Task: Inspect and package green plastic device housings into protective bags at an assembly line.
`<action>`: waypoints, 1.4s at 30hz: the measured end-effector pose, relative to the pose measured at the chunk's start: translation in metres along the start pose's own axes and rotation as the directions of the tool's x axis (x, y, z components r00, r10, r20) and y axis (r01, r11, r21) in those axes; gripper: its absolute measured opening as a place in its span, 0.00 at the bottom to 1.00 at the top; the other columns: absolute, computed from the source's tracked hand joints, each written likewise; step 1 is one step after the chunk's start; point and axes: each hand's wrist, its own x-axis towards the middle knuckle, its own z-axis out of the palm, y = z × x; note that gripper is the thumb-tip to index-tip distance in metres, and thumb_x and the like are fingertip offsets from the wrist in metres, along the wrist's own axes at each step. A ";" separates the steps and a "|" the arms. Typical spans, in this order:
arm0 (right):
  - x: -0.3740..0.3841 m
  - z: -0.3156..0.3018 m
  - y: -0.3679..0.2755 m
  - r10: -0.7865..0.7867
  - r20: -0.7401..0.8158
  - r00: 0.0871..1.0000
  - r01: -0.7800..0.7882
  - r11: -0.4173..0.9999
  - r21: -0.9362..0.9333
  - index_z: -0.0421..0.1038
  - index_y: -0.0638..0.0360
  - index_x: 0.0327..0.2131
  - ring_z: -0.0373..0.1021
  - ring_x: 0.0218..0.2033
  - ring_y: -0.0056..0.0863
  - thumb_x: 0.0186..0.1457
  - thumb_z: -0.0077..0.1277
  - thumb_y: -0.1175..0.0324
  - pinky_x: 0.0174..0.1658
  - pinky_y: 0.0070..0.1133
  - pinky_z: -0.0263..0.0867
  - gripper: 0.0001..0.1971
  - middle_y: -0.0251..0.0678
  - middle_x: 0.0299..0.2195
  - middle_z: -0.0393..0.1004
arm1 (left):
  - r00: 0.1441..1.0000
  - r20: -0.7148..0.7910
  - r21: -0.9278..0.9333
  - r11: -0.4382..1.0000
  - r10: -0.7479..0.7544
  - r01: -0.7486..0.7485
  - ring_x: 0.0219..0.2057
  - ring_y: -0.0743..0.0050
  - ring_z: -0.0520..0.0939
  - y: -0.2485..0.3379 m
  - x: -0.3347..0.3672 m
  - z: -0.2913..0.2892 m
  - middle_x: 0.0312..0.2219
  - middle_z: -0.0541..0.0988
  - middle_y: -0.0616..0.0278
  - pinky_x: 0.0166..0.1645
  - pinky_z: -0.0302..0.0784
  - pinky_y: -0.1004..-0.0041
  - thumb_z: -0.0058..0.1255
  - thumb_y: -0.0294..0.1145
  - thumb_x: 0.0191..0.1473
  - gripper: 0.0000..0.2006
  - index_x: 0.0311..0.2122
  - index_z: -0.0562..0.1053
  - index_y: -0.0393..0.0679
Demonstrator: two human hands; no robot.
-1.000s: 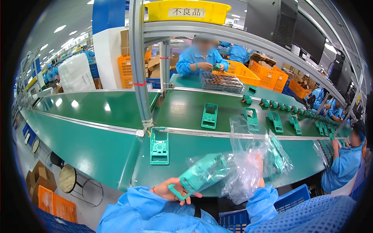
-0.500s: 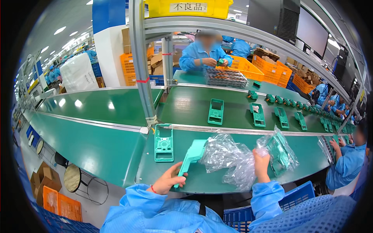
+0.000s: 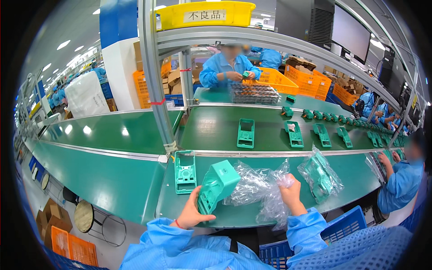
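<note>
A green plastic housing (image 3: 219, 182) is gripped by my left hand (image 3: 192, 211), tilted above the front bench with its hollow side partly showing. My right hand (image 3: 291, 193) is closed on a crumpled clear plastic bag (image 3: 256, 184), which spreads leftward to the housing. Left of the held housing, another green housing (image 3: 185, 173) lies flat on the bench, its openings facing up. Beyond my right hand lies a clear bag with green parts inside (image 3: 320, 173).
Green housings (image 3: 246, 133) sit spaced along the conveyor belt (image 3: 216, 121) behind the bench. A metal post (image 3: 155, 81) rises at its left, with a yellow bin (image 3: 207, 13) overhead. One co-worker (image 3: 229, 69) sits opposite; another (image 3: 400, 180) works at the right.
My left hand has turned the housing so its inside and end face show. My right hand, with the crumpled bag, has moved slightly left, away from the bagged parts. The view has shifted a little.
</note>
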 end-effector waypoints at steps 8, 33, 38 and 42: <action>-0.001 0.000 0.001 0.006 0.042 0.999 -0.006 1.000 0.004 0.69 0.62 0.24 0.66 0.21 0.20 0.42 0.55 0.69 0.27 0.22 0.62 0.08 0.35 0.18 0.71 | 0.973 -0.117 0.336 0.930 0.197 -0.148 0.59 0.57 0.54 -0.010 0.005 0.005 0.57 0.53 0.47 0.60 0.51 0.67 0.67 0.27 0.24 0.51 0.57 0.49 0.38; 0.000 -0.013 0.005 0.049 0.074 0.996 -0.048 0.999 -0.015 0.70 0.61 0.27 0.71 0.26 0.43 0.43 0.54 0.66 0.30 0.28 0.65 0.09 0.44 0.22 0.73 | 0.817 -0.574 0.723 0.435 -0.055 0.537 0.43 0.51 0.73 -0.035 0.287 -0.048 0.43 0.69 0.42 0.47 0.71 0.64 0.69 0.43 0.21 0.44 0.45 0.62 0.30; 0.001 -0.016 0.011 0.108 0.092 0.990 -0.107 0.994 -0.012 0.70 0.61 0.28 0.70 0.25 0.42 0.44 0.55 0.64 0.30 0.28 0.65 0.11 0.44 0.22 0.73 | 0.725 -0.670 0.651 0.342 -0.161 0.678 0.47 0.49 0.70 -0.066 0.306 -0.056 0.44 0.67 0.44 0.50 0.68 0.62 0.69 0.43 0.23 0.44 0.47 0.60 0.32; 0.004 -0.008 0.014 0.099 0.104 0.990 -0.103 0.994 0.030 0.69 0.61 0.26 0.70 0.24 0.40 0.43 0.56 0.61 0.29 0.28 0.65 0.13 0.43 0.21 0.72 | 0.786 -0.618 0.729 0.351 -0.031 0.588 0.53 0.48 0.63 -0.090 0.307 -0.070 0.48 0.64 0.45 0.55 0.61 0.60 0.67 0.44 0.28 0.45 0.52 0.57 0.38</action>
